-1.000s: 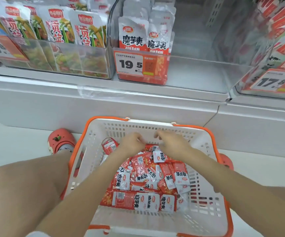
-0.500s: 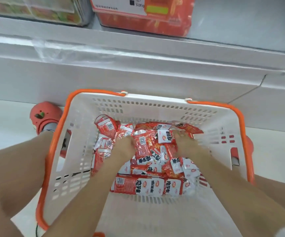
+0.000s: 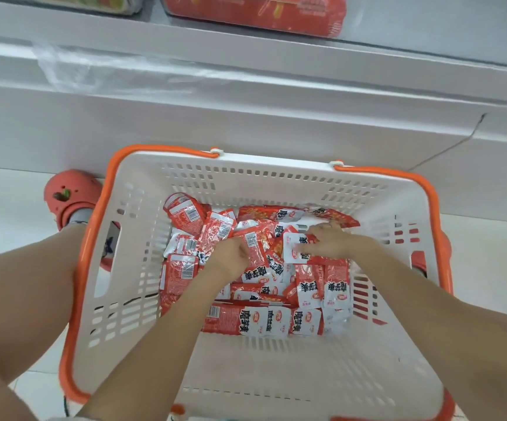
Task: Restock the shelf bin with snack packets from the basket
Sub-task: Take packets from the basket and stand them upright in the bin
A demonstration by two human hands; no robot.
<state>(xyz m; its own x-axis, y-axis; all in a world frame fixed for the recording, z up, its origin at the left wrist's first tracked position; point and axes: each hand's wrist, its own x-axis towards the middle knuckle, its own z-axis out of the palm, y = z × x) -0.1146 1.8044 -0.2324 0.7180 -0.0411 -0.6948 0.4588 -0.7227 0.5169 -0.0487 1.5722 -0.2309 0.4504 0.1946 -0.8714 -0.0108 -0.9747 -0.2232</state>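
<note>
A white basket (image 3: 264, 177) with an orange rim stands on the floor below the shelf. Several red-and-white snack packets (image 3: 264, 320) lie heaped in its far half. Both my hands are down in the heap. My left hand (image 3: 231, 256) has its fingers curled round a red packet (image 3: 253, 247) near the middle. My right hand (image 3: 331, 241) grips a white-fronted packet (image 3: 296, 249) just to the right. Only the red bottom strip of the shelf bin (image 3: 255, 13) shows at the top edge.
The white shelf ledge (image 3: 246, 71) juts out above the basket's far rim. My bare knees flank the basket, and an orange clog (image 3: 69, 192) rests on the pale floor to its left. The basket's near half holds no packets.
My view tilted down from the shelf bins to the basket. Both hands dropped from above the heap into it and closed on packets.
</note>
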